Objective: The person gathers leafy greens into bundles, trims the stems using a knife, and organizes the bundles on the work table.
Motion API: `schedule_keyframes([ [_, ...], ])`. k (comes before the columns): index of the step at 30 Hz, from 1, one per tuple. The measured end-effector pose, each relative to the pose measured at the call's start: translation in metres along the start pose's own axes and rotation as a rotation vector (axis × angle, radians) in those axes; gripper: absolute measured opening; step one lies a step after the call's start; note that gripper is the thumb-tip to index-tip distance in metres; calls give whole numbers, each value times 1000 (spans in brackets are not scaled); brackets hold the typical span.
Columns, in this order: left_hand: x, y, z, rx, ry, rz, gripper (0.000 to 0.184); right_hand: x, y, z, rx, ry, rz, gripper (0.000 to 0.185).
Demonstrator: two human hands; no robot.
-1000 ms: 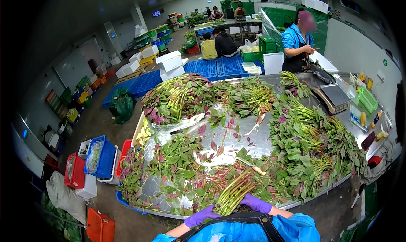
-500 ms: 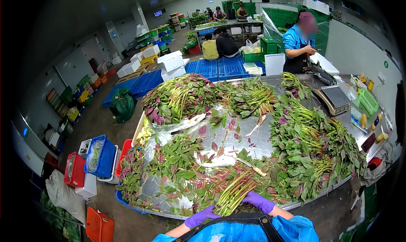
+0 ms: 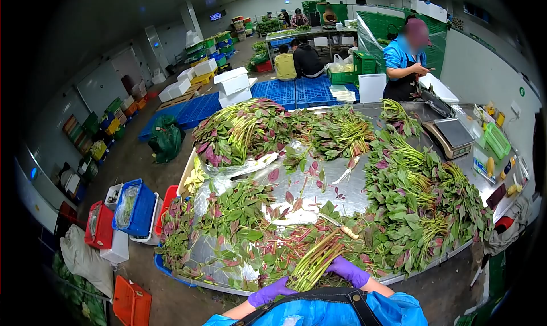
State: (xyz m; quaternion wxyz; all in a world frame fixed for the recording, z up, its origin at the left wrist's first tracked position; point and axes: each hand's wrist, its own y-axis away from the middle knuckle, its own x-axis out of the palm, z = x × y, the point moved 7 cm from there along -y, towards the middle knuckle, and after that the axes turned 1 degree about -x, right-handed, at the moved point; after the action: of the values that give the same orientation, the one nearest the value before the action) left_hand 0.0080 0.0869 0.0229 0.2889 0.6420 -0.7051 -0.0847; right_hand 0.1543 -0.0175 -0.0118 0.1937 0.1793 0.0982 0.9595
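Close to my body, a bunch of leafy greens (image 3: 314, 261) is held between my two purple-gloved hands, its cut reddish-green stems pointing away from me. My left hand (image 3: 270, 292) grips its lower left side, and my right hand (image 3: 348, 271) is wrapped round its right side. My apron hides the leafy end. Just beyond the stems lies a knife (image 3: 346, 231) with a pale handle, among cut stem pieces and loose leaves (image 3: 285, 240) scattered on the metal table (image 3: 350, 198).
Bundled greens (image 3: 413, 206) cover the table's right side, and a large heap (image 3: 242, 129) stands at the far left. A weighing scale (image 3: 449, 137) sits far right. Across the table a person (image 3: 404, 61) holds a phone. Crates (image 3: 135, 209) stand on the floor at left.
The view has shifted very slightly. Both hands keep their hold on the bunch with hardly any movement.
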Motion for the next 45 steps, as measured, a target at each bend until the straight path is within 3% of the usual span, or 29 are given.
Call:
schedule_keyframes([
  [14,-14,-8,24,-22,-24,11,66,-27,7,6,90,-43,-300,29],
  [17,7,3,-18,30,-219,36,66,-43,7,-2,58,61,-313,24],
  [21,1,-2,7,-19,-124,27,61,-49,4,-26,115,-13,-247,25],
  [22,-3,-4,13,35,-106,9,61,-46,7,-18,26,191,-246,23],
  [23,-7,-6,13,85,-90,-8,61,-42,5,-24,169,359,-142,34],
  [25,15,10,-26,-22,-96,25,61,-21,7,-18,-74,13,80,54],
  [26,25,13,-40,-27,-38,52,60,-16,4,-35,13,-155,192,65],
  [29,23,14,-31,-74,-11,54,58,3,11,-14,10,-763,276,62],
  [31,-2,6,2,-161,-16,-71,56,7,10,-13,-6,-578,266,61],
  [33,4,3,-6,-119,-32,-27,57,19,6,-28,23,-481,391,58],
  [37,18,10,-32,-133,-110,-48,54,14,-7,-40,30,-374,272,46],
  [39,10,8,-23,-157,-106,-88,54,10,-7,-31,11,-463,203,45],
  [42,6,11,-26,-193,-178,-138,56,-10,-4,-27,40,-681,-137,44],
  [43,7,13,-28,-209,-256,-142,57,-26,-11,-28,-66,-825,-206,41],
  [45,10,14,-35,-199,-361,-133,59,-60,-12,-22,-221,-983,-77,41],
])
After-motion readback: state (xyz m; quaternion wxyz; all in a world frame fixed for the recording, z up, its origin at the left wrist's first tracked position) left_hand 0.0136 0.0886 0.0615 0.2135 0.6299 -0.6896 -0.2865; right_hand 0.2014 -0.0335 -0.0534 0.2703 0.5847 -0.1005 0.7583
